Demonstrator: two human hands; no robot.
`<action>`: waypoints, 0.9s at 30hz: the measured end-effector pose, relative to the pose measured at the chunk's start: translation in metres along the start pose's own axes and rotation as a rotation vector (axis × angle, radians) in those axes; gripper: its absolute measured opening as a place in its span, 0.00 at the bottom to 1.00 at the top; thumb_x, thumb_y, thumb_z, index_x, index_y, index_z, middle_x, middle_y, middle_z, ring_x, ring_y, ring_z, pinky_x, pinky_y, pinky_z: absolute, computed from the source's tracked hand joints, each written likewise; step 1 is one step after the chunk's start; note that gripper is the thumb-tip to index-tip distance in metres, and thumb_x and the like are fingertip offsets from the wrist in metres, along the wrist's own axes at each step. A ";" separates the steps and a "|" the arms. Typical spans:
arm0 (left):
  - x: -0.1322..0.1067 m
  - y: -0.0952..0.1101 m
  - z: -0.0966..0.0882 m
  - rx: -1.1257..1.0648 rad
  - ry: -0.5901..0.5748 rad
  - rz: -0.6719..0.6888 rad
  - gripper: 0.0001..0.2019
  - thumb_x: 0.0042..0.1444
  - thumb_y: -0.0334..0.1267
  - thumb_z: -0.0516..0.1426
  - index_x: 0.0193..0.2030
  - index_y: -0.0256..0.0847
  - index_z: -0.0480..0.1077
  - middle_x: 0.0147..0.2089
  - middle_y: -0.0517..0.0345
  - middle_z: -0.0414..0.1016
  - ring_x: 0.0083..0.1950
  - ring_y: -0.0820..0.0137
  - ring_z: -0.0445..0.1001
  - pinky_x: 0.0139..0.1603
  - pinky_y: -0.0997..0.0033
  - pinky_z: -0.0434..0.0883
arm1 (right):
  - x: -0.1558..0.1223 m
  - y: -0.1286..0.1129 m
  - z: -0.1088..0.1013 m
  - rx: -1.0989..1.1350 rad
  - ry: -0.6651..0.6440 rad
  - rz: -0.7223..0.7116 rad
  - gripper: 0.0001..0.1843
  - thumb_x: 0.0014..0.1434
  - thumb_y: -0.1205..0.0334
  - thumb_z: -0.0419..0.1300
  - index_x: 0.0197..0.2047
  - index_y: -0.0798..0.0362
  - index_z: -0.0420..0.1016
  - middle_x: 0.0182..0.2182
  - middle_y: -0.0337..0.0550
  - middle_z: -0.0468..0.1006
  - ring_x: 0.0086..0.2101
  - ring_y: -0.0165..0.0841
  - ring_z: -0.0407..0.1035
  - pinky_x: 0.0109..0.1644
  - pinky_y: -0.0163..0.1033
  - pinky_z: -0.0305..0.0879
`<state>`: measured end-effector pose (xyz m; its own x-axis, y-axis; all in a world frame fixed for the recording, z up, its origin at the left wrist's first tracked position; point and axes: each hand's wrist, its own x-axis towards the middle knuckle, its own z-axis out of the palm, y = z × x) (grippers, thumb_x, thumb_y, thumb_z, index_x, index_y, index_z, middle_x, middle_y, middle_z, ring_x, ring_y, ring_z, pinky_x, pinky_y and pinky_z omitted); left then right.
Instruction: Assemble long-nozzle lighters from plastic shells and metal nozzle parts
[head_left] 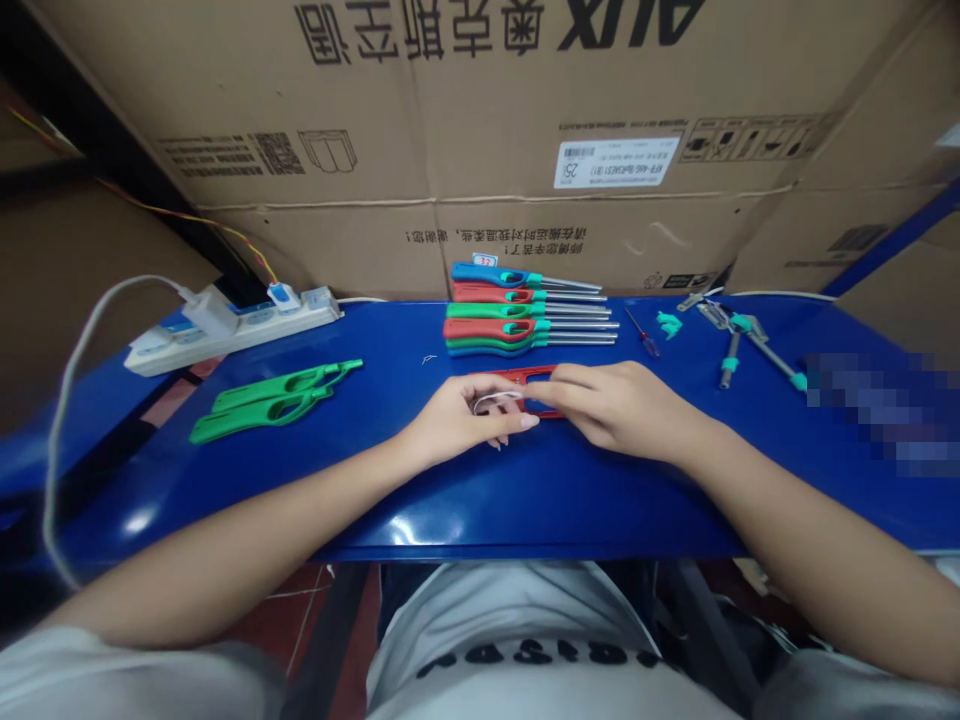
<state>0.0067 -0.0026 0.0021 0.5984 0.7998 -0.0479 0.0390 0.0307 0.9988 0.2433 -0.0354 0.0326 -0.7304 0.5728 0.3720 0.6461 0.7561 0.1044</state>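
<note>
Over the middle of the blue table, my left hand [480, 412] is curled round a thin white wire [495, 398], which bends in a loop across the palm. From the right, my right hand [622, 405] meets it with its fingers pressed together at the wire's far end; what lies between these fingertips is hidden. Beneath both hands lies a red lighter casing [536, 373], partly covered, with an oblong trigger opening. Behind it is a stack of long-necked lighters [491, 310] in blue, red and green, their metal tubes pointing right.
Two green lighter casings [277, 397] lie at left, near a white power strip [240, 330] with plugs and cables. At right are a small screwdriver [645, 335], teal plastic pieces [669, 324] and metal tubes with teal ends [769, 350]. A large cardboard sheet [480, 140] stands behind.
</note>
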 end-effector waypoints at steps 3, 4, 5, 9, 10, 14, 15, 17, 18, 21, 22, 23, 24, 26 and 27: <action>0.002 -0.003 -0.001 -0.024 0.006 0.046 0.28 0.46 0.39 0.72 0.54 0.36 0.73 0.34 0.61 0.77 0.30 0.76 0.75 0.31 0.76 0.76 | -0.004 0.010 -0.002 0.017 0.025 0.105 0.21 0.67 0.69 0.51 0.61 0.50 0.72 0.47 0.44 0.82 0.37 0.34 0.77 0.34 0.36 0.64; 0.004 -0.005 -0.002 -0.033 0.022 0.061 0.29 0.46 0.38 0.72 0.55 0.36 0.72 0.33 0.62 0.76 0.30 0.76 0.75 0.32 0.76 0.76 | -0.006 0.013 -0.003 0.020 0.024 0.134 0.21 0.67 0.68 0.51 0.61 0.50 0.71 0.50 0.45 0.82 0.40 0.35 0.78 0.36 0.37 0.66; 0.005 -0.006 -0.003 -0.040 0.041 0.075 0.30 0.47 0.37 0.72 0.56 0.36 0.71 0.32 0.63 0.75 0.30 0.76 0.75 0.32 0.76 0.76 | -0.007 0.017 -0.005 0.024 0.017 0.162 0.21 0.68 0.68 0.51 0.61 0.50 0.71 0.52 0.45 0.81 0.43 0.37 0.78 0.39 0.37 0.68; 0.009 -0.012 -0.007 -0.004 0.100 0.138 0.27 0.52 0.39 0.69 0.57 0.35 0.70 0.32 0.63 0.74 0.29 0.75 0.76 0.34 0.73 0.77 | -0.012 0.028 -0.015 0.092 -0.072 0.261 0.18 0.69 0.64 0.51 0.59 0.47 0.72 0.55 0.43 0.80 0.49 0.39 0.77 0.45 0.40 0.69; 0.009 -0.013 -0.008 0.027 0.110 0.167 0.25 0.53 0.40 0.68 0.56 0.35 0.70 0.33 0.62 0.74 0.30 0.75 0.76 0.35 0.73 0.78 | -0.013 0.029 -0.018 0.127 -0.119 0.285 0.17 0.70 0.62 0.51 0.58 0.46 0.73 0.53 0.42 0.81 0.47 0.39 0.77 0.44 0.39 0.69; 0.006 -0.014 -0.009 0.235 0.161 0.309 0.21 0.59 0.40 0.65 0.57 0.38 0.72 0.38 0.57 0.78 0.35 0.73 0.78 0.39 0.72 0.77 | -0.012 0.030 -0.025 0.311 -0.337 0.344 0.16 0.71 0.55 0.48 0.55 0.45 0.73 0.40 0.41 0.83 0.36 0.37 0.77 0.37 0.38 0.65; 0.005 -0.013 -0.009 0.289 0.173 0.334 0.19 0.60 0.40 0.64 0.57 0.38 0.73 0.38 0.56 0.79 0.35 0.73 0.78 0.39 0.73 0.77 | -0.012 0.030 -0.026 0.367 -0.379 0.348 0.17 0.71 0.54 0.48 0.55 0.45 0.73 0.38 0.41 0.83 0.35 0.37 0.76 0.37 0.38 0.64; 0.003 -0.010 -0.010 0.382 0.196 0.385 0.14 0.62 0.40 0.63 0.52 0.38 0.77 0.40 0.54 0.81 0.37 0.72 0.79 0.39 0.73 0.76 | -0.012 0.029 -0.027 0.492 -0.442 0.340 0.18 0.71 0.53 0.49 0.57 0.46 0.73 0.40 0.41 0.82 0.35 0.36 0.75 0.39 0.38 0.65; 0.003 -0.009 -0.010 0.426 0.203 0.415 0.12 0.62 0.40 0.63 0.49 0.38 0.78 0.40 0.53 0.82 0.37 0.71 0.79 0.38 0.73 0.76 | -0.012 0.028 -0.028 0.556 -0.469 0.328 0.19 0.71 0.52 0.49 0.57 0.46 0.73 0.42 0.41 0.82 0.37 0.37 0.75 0.40 0.38 0.65; 0.004 -0.005 -0.014 0.552 0.185 0.498 0.08 0.62 0.40 0.63 0.43 0.38 0.81 0.42 0.52 0.83 0.39 0.70 0.80 0.39 0.73 0.75 | -0.011 0.025 -0.031 0.700 -0.544 0.303 0.19 0.70 0.51 0.50 0.56 0.48 0.75 0.45 0.42 0.81 0.41 0.37 0.74 0.43 0.38 0.65; 0.005 -0.004 -0.016 0.581 0.164 0.512 0.08 0.63 0.39 0.63 0.43 0.38 0.81 0.42 0.52 0.83 0.38 0.70 0.80 0.38 0.74 0.75 | -0.011 0.025 -0.033 0.730 -0.566 0.305 0.19 0.69 0.51 0.50 0.55 0.48 0.75 0.44 0.42 0.81 0.40 0.36 0.73 0.43 0.38 0.65; 0.006 -0.004 -0.017 0.600 0.140 0.518 0.08 0.63 0.39 0.62 0.43 0.38 0.82 0.42 0.52 0.83 0.38 0.70 0.80 0.38 0.74 0.75 | -0.011 0.025 -0.034 0.752 -0.580 0.309 0.20 0.69 0.50 0.51 0.55 0.48 0.75 0.43 0.42 0.81 0.38 0.36 0.73 0.42 0.38 0.65; 0.007 -0.004 -0.019 0.612 0.116 0.523 0.08 0.63 0.39 0.62 0.44 0.38 0.81 0.42 0.52 0.84 0.39 0.70 0.80 0.38 0.74 0.75 | -0.011 0.026 -0.035 0.769 -0.585 0.313 0.20 0.69 0.50 0.51 0.55 0.48 0.75 0.43 0.42 0.81 0.38 0.36 0.73 0.41 0.38 0.64; 0.009 -0.004 -0.022 0.632 0.070 0.540 0.08 0.63 0.38 0.62 0.45 0.38 0.81 0.44 0.51 0.84 0.41 0.69 0.81 0.40 0.74 0.76 | -0.012 0.028 -0.036 0.790 -0.572 0.322 0.20 0.68 0.49 0.52 0.55 0.48 0.75 0.44 0.42 0.81 0.39 0.36 0.73 0.42 0.38 0.64; 0.009 -0.005 -0.023 0.643 0.050 0.548 0.08 0.63 0.37 0.62 0.45 0.38 0.81 0.44 0.51 0.84 0.42 0.69 0.81 0.42 0.73 0.76 | -0.013 0.029 -0.036 0.796 -0.560 0.323 0.20 0.68 0.48 0.53 0.55 0.48 0.76 0.45 0.42 0.81 0.40 0.37 0.73 0.43 0.39 0.64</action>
<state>-0.0064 0.0185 -0.0028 0.6300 0.6278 0.4571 0.2103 -0.7046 0.6778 0.2793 -0.0324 0.0636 -0.6777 0.6978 -0.2319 0.6454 0.4132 -0.6424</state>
